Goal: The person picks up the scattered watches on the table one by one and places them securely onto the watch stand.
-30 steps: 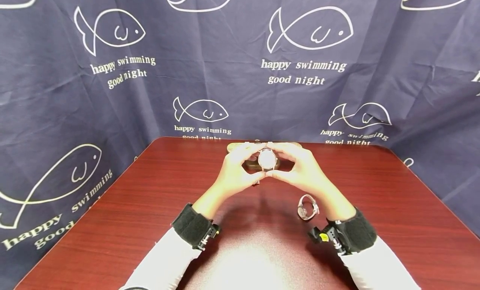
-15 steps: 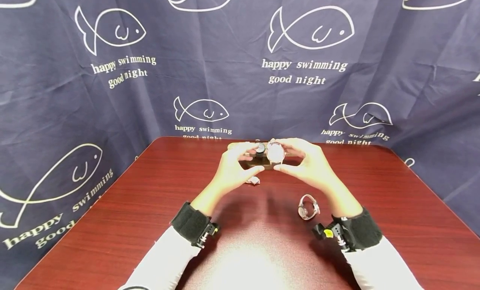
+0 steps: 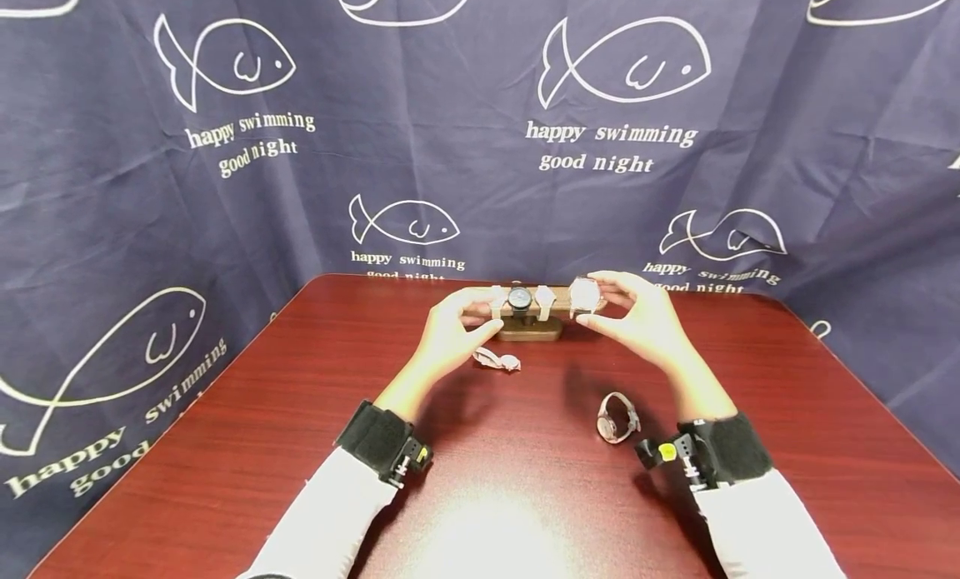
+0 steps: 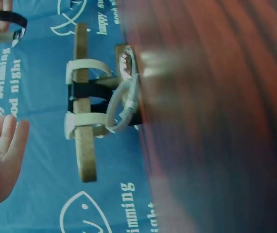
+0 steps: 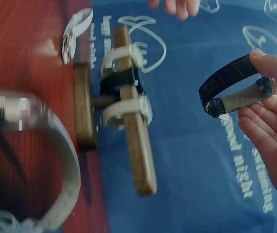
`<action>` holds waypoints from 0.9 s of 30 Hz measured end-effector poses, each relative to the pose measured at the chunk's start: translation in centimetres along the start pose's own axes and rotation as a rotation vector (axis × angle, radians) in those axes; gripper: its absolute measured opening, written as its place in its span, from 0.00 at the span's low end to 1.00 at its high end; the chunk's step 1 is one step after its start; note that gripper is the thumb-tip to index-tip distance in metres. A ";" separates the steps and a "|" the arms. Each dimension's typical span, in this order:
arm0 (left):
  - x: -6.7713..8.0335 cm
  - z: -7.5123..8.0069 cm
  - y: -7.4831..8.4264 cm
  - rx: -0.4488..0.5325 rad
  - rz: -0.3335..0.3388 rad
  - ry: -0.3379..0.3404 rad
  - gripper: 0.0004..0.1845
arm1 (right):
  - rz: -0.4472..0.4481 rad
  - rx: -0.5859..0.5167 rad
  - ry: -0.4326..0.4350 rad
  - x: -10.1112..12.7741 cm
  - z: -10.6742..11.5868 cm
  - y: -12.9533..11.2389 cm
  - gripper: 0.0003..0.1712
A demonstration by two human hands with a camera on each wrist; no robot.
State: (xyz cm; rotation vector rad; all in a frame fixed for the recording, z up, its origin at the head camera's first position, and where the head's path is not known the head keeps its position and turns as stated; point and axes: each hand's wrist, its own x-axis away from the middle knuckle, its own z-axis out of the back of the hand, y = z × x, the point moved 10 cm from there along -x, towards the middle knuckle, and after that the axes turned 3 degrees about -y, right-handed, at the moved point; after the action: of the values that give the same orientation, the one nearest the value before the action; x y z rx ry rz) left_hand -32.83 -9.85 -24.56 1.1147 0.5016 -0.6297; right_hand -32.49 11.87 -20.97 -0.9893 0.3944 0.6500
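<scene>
Right hand: the right hand [image 3: 651, 321] pinches a watch [image 3: 584, 295] between thumb and fingers; in the right wrist view the dark strap [image 5: 228, 90] curves out from the fingers [image 5: 267, 128].
Watch position: held in the air just past the fingertips of the right hand, level with the right end of the stand's bar and close beside it; contact with the bar cannot be told.
Left hand: the left hand [image 3: 447, 331] is spread, fingers loosely extended, holding nothing; the fingertips lie at the left end of the bar, and contact cannot be told.
Stand: a wooden stand [image 3: 530, 324] sits on the counter [image 3: 750, 371] between the two hands, at fingertip level. Its bar carries a dark watch [image 3: 519, 297] flanked by two pale watches [image 3: 545, 299].
Loose items: a pale strap [image 3: 497, 360] lies on the counter just below the left hand's fingers; a pale wristwatch [image 3: 616, 416] lies beside the right forearm, near the wrist.
Backdrop: a dark blue cloth [image 3: 300, 187] with fish outlines hangs beyond both hands.
</scene>
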 end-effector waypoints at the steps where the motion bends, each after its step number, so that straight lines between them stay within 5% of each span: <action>1: -0.1 0.0 -0.7 -0.006 0.011 0.000 0.19 | -0.025 -0.012 0.008 0.0 0.3 0.7 0.30; 13: -0.9 2.7 -5.8 -0.158 0.160 0.062 0.14 | -0.145 -0.038 0.124 -0.1 3.5 8.7 0.29; 20: -1.7 3.8 -7.0 -0.233 0.168 0.069 0.13 | -0.198 -0.037 0.106 -0.7 3.6 13.7 0.31; 27: -2.4 4.2 -8.9 -0.241 0.245 0.047 0.15 | -0.210 0.018 0.074 -1.5 3.1 15.6 0.30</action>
State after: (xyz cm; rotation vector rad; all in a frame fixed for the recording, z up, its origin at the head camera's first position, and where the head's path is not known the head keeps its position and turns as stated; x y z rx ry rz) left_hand -40.43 -15.87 -27.31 0.9449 0.4592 -0.3199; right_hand -43.92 20.03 -28.50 -1.0240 0.3548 0.4211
